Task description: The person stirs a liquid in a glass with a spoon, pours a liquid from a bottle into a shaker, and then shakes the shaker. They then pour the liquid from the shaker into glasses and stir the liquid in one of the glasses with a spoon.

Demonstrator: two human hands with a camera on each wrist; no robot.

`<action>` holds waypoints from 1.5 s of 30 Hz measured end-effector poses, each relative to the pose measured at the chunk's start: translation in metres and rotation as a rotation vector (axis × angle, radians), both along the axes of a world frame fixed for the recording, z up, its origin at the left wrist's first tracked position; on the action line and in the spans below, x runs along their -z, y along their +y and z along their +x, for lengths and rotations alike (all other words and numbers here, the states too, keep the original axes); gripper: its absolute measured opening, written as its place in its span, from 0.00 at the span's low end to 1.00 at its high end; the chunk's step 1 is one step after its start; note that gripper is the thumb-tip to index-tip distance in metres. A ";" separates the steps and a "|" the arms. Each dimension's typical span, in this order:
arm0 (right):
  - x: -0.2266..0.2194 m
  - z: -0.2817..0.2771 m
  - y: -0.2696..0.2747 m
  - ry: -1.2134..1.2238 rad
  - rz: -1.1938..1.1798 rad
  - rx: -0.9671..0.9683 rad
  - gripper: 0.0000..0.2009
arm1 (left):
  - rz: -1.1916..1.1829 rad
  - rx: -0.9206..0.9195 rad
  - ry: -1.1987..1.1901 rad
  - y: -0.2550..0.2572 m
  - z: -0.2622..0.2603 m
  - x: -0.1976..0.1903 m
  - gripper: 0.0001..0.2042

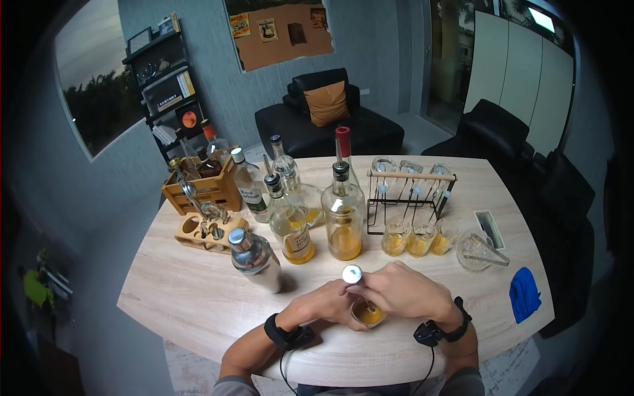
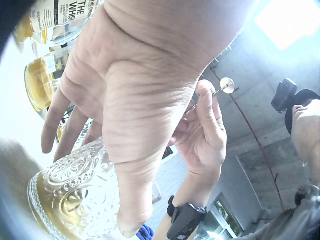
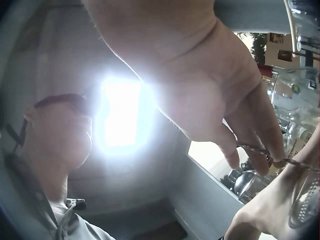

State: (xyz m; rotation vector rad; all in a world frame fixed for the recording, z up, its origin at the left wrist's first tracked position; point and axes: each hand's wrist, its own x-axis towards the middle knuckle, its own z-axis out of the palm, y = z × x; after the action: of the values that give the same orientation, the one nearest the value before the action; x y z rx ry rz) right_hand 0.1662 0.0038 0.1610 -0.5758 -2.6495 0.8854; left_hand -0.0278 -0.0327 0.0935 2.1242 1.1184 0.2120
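Note:
A patterned glass (image 1: 367, 315) with amber liquid stands near the table's front edge. My left hand (image 1: 322, 305) grips it; in the left wrist view the thumb and fingers of the left hand (image 2: 135, 115) lie around the embossed glass (image 2: 80, 195). My right hand (image 1: 406, 290) is above the glass. In the right wrist view the fingers of the right hand (image 3: 215, 95) pinch a thin twisted metal stem (image 3: 255, 148). The stem's round silver end (image 1: 352, 274) shows above the hands, and its lower part goes down toward the glass.
A steel shaker (image 1: 256, 261) stands left of the hands, pourer bottles (image 1: 345, 224) behind them. Farther right are a glass rack (image 1: 413, 177), several filled glasses (image 1: 394, 243), an ice bowl with tongs (image 1: 477, 254) and a blue cloth (image 1: 524, 295). A wooden crate (image 1: 218, 191) stands back left.

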 end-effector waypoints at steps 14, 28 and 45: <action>-0.002 -0.008 -0.005 -0.050 -0.013 -0.095 0.12 | -0.083 -0.036 -0.403 -0.007 -0.007 0.003 0.33; 0.000 -0.005 -0.009 0.096 0.098 -0.306 0.11 | 0.216 0.077 -0.498 -0.003 -0.009 0.000 0.35; 0.002 -0.010 -0.011 0.096 0.032 -0.232 0.10 | 0.125 0.049 -0.428 0.001 -0.007 0.014 0.33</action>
State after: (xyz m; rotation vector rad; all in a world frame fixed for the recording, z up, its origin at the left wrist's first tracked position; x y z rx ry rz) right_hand 0.1566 -0.0068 0.1588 -0.2141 -2.6733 0.9069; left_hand -0.0348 -0.0320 0.0792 2.0765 0.8163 0.6931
